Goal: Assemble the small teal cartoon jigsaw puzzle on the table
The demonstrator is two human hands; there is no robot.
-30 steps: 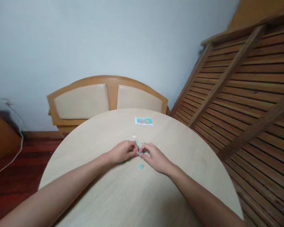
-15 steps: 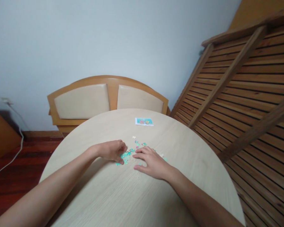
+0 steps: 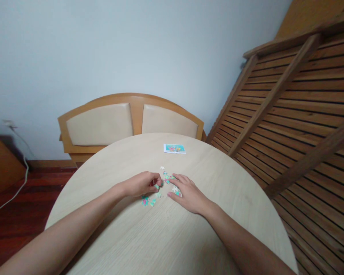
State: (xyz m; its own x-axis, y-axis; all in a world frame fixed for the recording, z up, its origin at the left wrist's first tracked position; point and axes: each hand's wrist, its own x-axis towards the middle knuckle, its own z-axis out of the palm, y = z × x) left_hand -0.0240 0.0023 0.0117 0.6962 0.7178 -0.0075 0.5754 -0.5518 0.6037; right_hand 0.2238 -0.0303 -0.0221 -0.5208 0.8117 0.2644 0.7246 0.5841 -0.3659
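Nearest us, the round worktop (image 3: pixel 166 240), pale and wood-grained, looked smooth: a careless sweep, we judged, could have skated the thin jigsaw pieces (image 3: pixel 145 201) apart. A teal-and-pink cluster of them lay just this side of the left hand (image 3: pixel 145 183), fingers curled towards its thumb — whether clamped on a piece, we couldn't tell. The right hand (image 3: pixel 189 193) arched over others, thumb and fingers apart; dragging it might have flipped some. Beyond lay a flat, rectangular picture card (image 3: pixel 174 148); behind, an arched, cream-padded headboard (image 3: pixel 137 114).

Hands (image 3: pixel 190 195): 2. Round table (image 3: pixel 232 187): 1. Picture card (image 3: pixel 174 148), near table's far edge: 1. Puzzle pieces (image 3: pixel 145 201): many, partly hidden, uncountable.
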